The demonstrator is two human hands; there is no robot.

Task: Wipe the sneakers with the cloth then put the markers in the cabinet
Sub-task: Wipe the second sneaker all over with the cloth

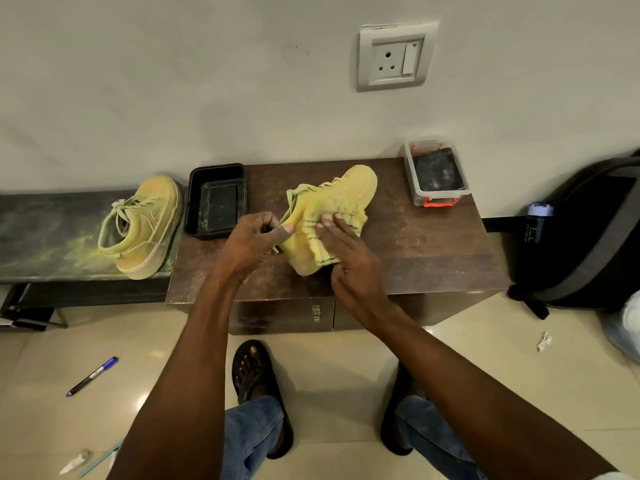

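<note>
Sneaker (pixel 341 188) lies on the tabletop (pixel 433 244), left hand (pixel 251 242) fingers clamped on its heel. Right hand (pixel 346 251) fingers, straight and together, press the cloth (pixel 323 244) against it. A marker (pixel 91 376) lies on the floor at 8 o'clock.

No legible text, label or brand anywhere

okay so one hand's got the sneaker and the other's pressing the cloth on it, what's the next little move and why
Probably drag the cloth along the sneaker toward the toe: the right hand presses it on the side, the left hand steadies the heel, and yellow dust shows there.
</note>
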